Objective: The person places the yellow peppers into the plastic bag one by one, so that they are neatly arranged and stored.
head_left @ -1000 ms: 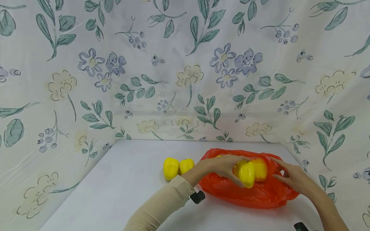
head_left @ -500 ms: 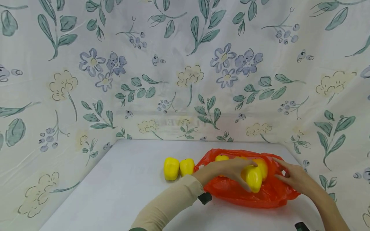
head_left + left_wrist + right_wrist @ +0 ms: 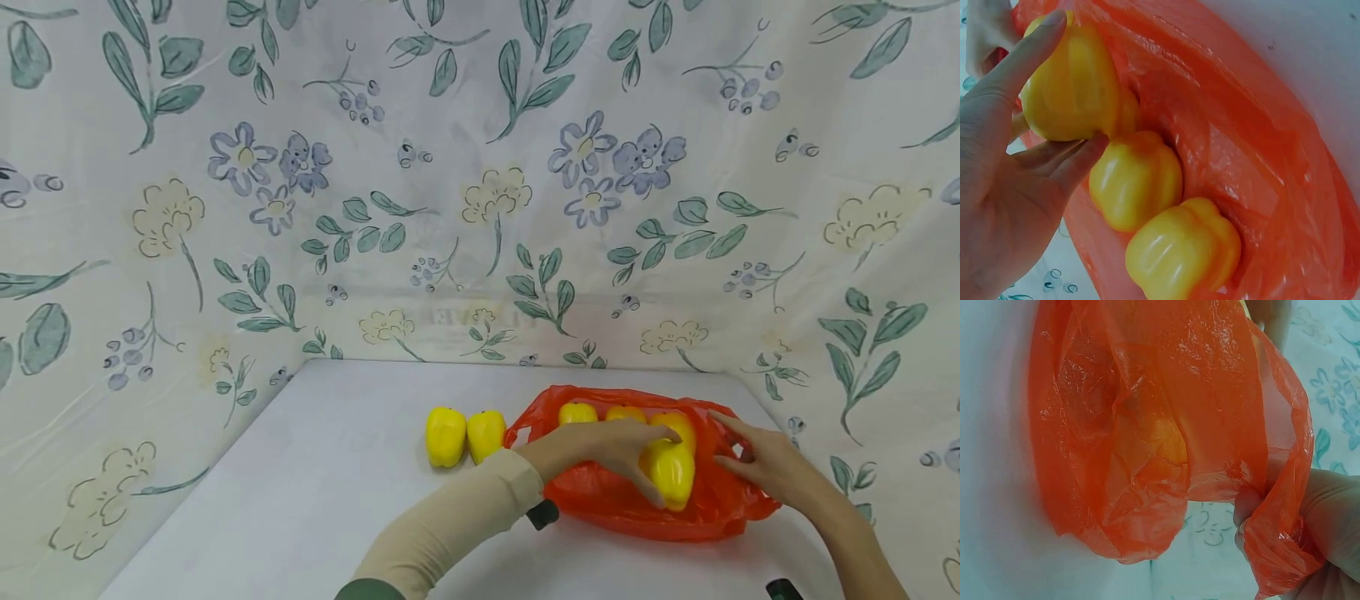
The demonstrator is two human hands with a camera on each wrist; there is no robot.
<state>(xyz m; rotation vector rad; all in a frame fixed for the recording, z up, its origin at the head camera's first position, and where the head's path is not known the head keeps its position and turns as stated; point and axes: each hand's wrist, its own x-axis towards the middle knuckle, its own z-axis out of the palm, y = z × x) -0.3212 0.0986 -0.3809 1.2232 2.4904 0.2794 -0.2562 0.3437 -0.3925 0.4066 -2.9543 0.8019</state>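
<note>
In the head view my left hand [image 3: 626,450] grips a yellow bell pepper [image 3: 672,477] over the open red plastic bag [image 3: 622,512]. The left wrist view shows thumb and fingers on opposite sides of this bell pepper [image 3: 1072,81]. Several more lie inside the bag, among them a bell pepper [image 3: 1138,181] just below my fingertips and another bell pepper [image 3: 1185,250] beyond it. On the bag's right side my right hand [image 3: 765,458] pinches the film; up close, the bag's handle loop [image 3: 1300,434] runs into its grasp.
Two yellow bell peppers, a left one [image 3: 446,437] and a right one [image 3: 486,433], stand side by side on the white table [image 3: 300,483], left of the bag. A flower-patterned sheet [image 3: 420,183] hangs behind and along both sides.
My left hand has moved to the right and slightly toward me with the bell pepper, uncovering the bell peppers at the back of the bag. The right hand stays nearly still on the bag.
</note>
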